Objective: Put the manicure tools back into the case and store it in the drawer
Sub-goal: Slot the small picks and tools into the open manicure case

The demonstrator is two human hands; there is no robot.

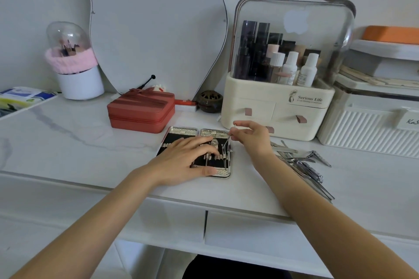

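An open manicure case (181, 131), silver with a black lining, lies flat on the white vanity top. A few steel tools sit in the loops of its right half. My left hand (188, 161) rests flat on the case, fingers spread, pressing it down. My right hand (251, 136) pinches a thin steel tool (227, 141) by its upper end; the tool's lower tip reaches into the case's right edge. A heap of loose steel manicure tools (303, 163) lies on the table to the right of my right wrist. Two closed drawers (238, 229) sit below the table's front edge.
A red zipped box (140, 111) stands behind the case on the left. A cream cosmetics organiser (278, 106) with small drawers stands right behind my right hand. A white ribbed box (367, 124) is at far right, a brush holder (77, 70) at back left, a mirror (154, 25) against the wall.
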